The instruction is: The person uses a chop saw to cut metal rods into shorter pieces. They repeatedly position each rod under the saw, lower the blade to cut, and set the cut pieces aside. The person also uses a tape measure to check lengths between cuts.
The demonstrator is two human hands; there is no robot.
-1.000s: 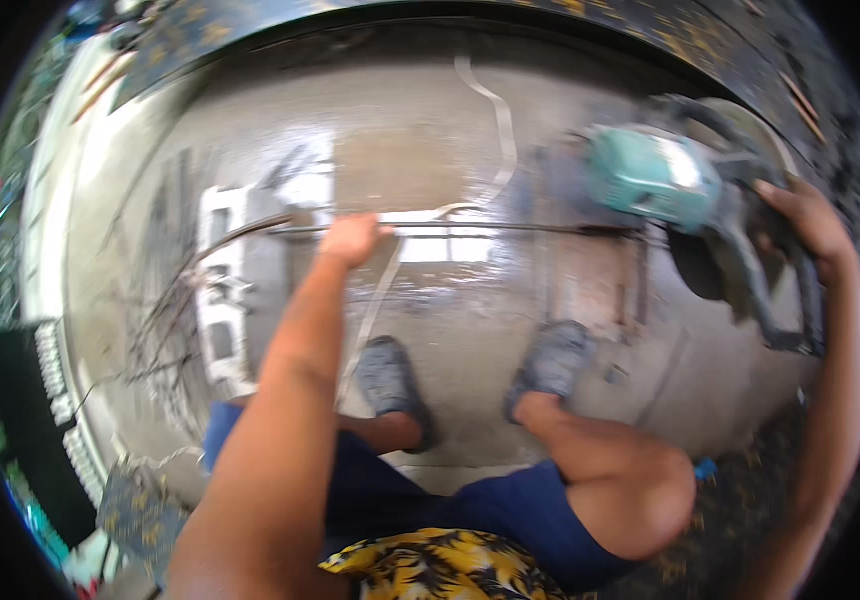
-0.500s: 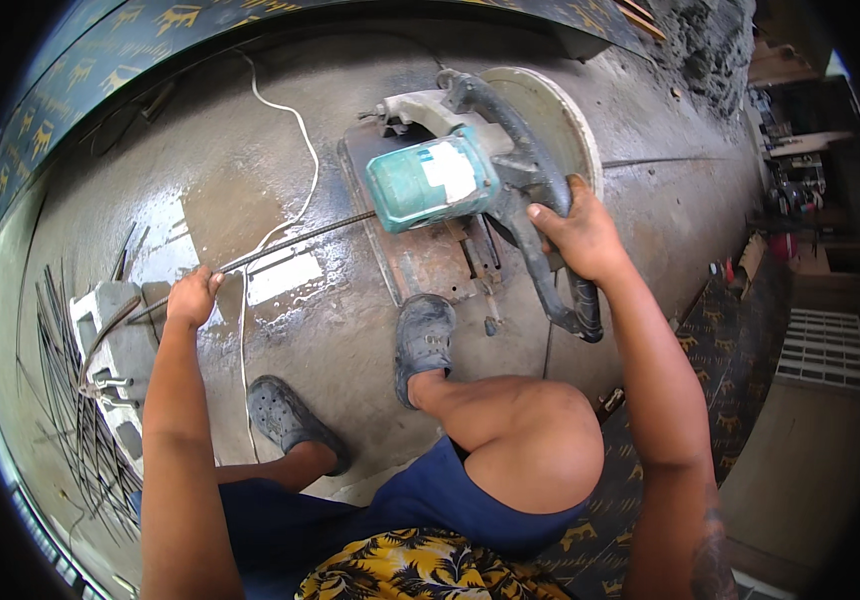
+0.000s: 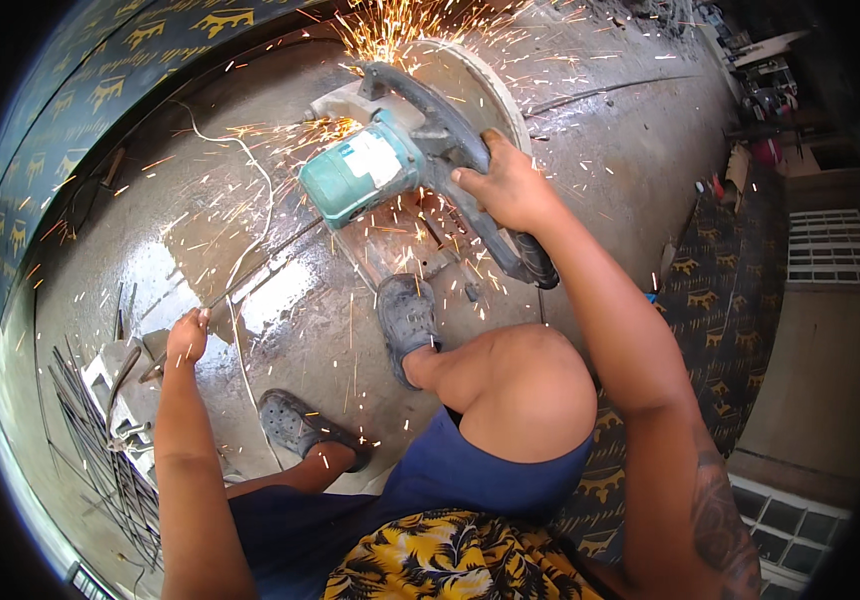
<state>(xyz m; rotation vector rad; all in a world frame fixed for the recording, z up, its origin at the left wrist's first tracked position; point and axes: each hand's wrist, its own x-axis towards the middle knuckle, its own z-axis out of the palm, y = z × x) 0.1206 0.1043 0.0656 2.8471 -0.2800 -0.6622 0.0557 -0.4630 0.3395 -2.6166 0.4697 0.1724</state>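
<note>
A teal and black chop saw (image 3: 362, 168) stands on the floor ahead, its round pale-rimmed guard (image 3: 511, 92) at the far side. My right hand (image 3: 512, 188) is closed around the saw's black handle (image 3: 450, 125). Bright sparks (image 3: 395, 28) spray from the far side and scatter over the floor and my legs. My left hand (image 3: 188, 336) grips a steel rebar (image 3: 275, 262) that runs to the saw, passing behind the teal motor. The cutting point is hidden by the saw body. Beneath it shows the rusty metal base (image 3: 390, 243).
A hollow concrete block (image 3: 128, 392) and several loose steel rods (image 3: 85, 430) lie at left. A white cord (image 3: 268, 190) crosses the wet floor. My feet wear dark clogs (image 3: 295, 425). Patterned boards (image 3: 50, 130) line the far left; more (image 3: 720, 300) lie at right.
Sparks have appeared around the saw. My right hand and the saw handle sit farther left and up in view, partly because the view has shifted. The left hand keeps its hold on the rebar.
</note>
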